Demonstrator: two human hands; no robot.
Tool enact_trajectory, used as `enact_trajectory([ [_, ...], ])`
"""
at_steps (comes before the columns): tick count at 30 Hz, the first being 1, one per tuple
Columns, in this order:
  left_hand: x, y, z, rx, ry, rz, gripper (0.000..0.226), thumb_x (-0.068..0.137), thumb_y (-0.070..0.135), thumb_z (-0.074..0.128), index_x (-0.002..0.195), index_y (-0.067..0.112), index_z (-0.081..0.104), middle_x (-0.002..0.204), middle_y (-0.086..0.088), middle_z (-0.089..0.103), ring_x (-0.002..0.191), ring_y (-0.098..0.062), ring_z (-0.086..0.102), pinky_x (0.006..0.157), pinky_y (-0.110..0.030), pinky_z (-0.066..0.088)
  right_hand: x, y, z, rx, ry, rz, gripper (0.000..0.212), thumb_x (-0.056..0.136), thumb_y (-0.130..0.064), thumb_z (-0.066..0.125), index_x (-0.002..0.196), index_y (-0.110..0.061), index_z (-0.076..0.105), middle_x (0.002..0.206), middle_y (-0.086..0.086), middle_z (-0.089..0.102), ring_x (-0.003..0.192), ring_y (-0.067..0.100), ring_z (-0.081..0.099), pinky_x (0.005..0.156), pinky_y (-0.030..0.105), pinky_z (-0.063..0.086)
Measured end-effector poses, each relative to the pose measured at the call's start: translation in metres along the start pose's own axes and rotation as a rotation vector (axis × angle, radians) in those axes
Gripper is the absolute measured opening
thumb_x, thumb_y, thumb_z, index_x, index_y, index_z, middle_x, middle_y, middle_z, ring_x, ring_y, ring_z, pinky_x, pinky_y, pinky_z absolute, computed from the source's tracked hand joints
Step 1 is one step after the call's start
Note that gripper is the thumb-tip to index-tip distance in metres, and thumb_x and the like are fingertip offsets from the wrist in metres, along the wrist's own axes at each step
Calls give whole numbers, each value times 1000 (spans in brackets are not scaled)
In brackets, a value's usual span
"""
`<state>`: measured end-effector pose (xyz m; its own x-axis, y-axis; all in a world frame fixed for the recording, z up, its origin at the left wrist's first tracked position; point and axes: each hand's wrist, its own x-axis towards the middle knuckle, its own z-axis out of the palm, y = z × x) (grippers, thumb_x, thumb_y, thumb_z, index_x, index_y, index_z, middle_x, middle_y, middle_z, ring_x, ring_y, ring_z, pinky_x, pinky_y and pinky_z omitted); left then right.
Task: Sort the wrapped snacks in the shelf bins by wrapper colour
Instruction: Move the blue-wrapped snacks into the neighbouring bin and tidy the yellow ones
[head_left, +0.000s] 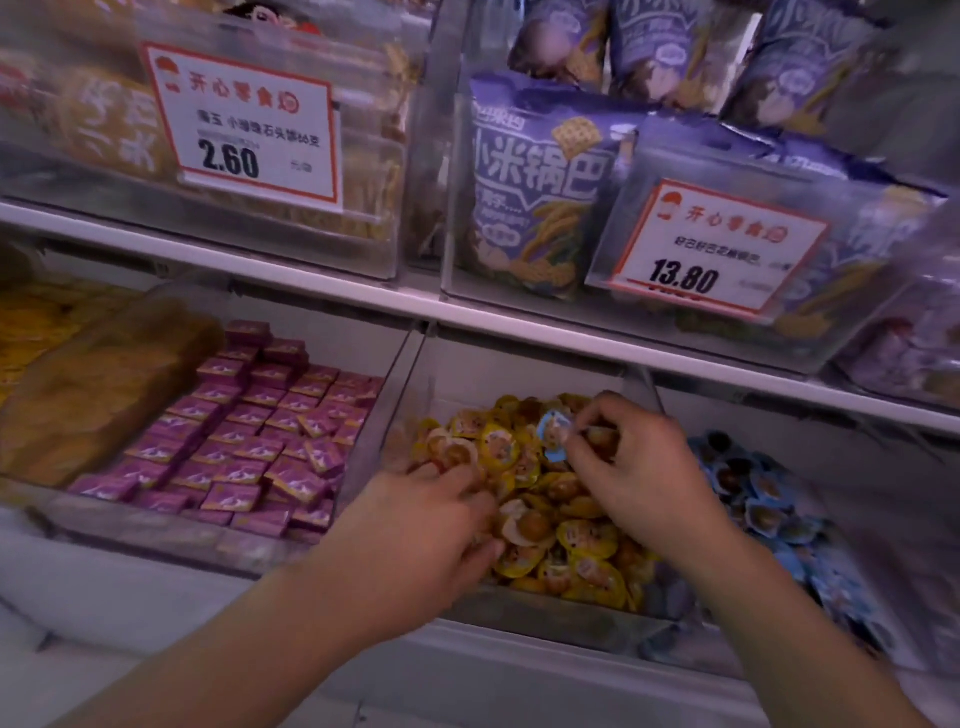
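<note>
A clear middle bin (410, 395) on the lower shelf holds a heap of yellow-wrapped snacks (582, 545). My right hand (639, 467) hovers over the heap and pinches one blue-wrapped snack (553, 434) between thumb and fingertips. My left hand (431, 525) reaches into the left side of the same heap with its fingers buried among the yellow snacks; whether it holds one is hidden. To the right, another bin holds blue-wrapped snacks (763, 499).
The left bin holds rows of purple boxed snacks (260, 436), with brown packets (98, 395) beside them. The upper shelf (322, 283) carries purple bags (540, 192) and two price tags (249, 130), (711, 249) on clear bins.
</note>
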<state>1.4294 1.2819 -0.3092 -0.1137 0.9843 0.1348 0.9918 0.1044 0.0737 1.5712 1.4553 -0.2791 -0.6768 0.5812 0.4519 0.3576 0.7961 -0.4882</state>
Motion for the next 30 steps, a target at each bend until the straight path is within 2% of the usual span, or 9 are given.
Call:
enact_trajectory([
  [2,8,7,10,43,-84,-110,59,89,61,10,116,32,55,117,9,58,108,-19,57,92,-39,43,-11,6,-5,-105,-38,-26,16,81,-26,73,74,-24,58,67,-6,63,66,10,60,58,18,43],
  [6,40,-1,18,8,-126,-256,34,95,39,38,125,27,47,128,-1,58,114,-28,53,94,-39,41,-20,15,1,-194,-208,-123,11,85,-31,63,85,-28,52,86,-1,63,80,22,63,71,37,53],
  [13,72,-21,5,-128,-328,-266,64,75,34,67,137,39,51,123,0,67,117,-24,61,92,-26,49,-15,21,-5,23,-49,-80,25,90,-33,56,114,-31,54,94,-2,69,85,17,65,72,32,53],
  [15,70,-22,6,-105,-260,-215,59,70,32,65,128,38,59,106,-1,72,105,-25,65,78,-26,45,-14,19,-6,57,-35,-75,28,93,-30,54,121,-28,55,104,1,68,93,19,65,80,36,53],
  [18,67,-20,8,-27,-150,-172,58,73,19,63,128,39,60,94,-5,73,96,-25,65,77,-32,49,-15,16,-7,119,-40,-56,27,95,-25,54,122,-27,57,111,-1,65,97,16,63,84,35,52],
  [23,66,-14,-8,-379,201,-309,36,85,9,62,113,30,70,82,5,73,81,-19,69,72,-34,55,-19,18,-13,280,3,67,24,98,-30,51,121,-31,58,94,-7,68,78,6,65,63,19,48],
  [25,63,-2,-19,-656,361,-351,32,86,3,65,104,29,72,76,7,71,71,-11,67,65,-29,55,-19,15,-14,509,29,219,17,100,-26,52,109,-32,64,81,-2,70,63,8,67,54,24,52],
  [27,58,14,-27,-880,502,-340,29,86,0,69,98,26,74,76,7,72,65,-5,65,60,-17,51,-18,7,-15,871,44,472,21,99,-15,55,93,-26,72,83,4,73,68,21,73,54,35,58],
  [30,49,42,-26,-1094,570,-300,24,84,-2,72,90,22,75,78,8,76,69,-2,69,63,-10,49,-24,-7,-19,1363,-150,733,14,95,-18,62,102,-10,71,85,14,74,70,28,72,49,30,53],
])
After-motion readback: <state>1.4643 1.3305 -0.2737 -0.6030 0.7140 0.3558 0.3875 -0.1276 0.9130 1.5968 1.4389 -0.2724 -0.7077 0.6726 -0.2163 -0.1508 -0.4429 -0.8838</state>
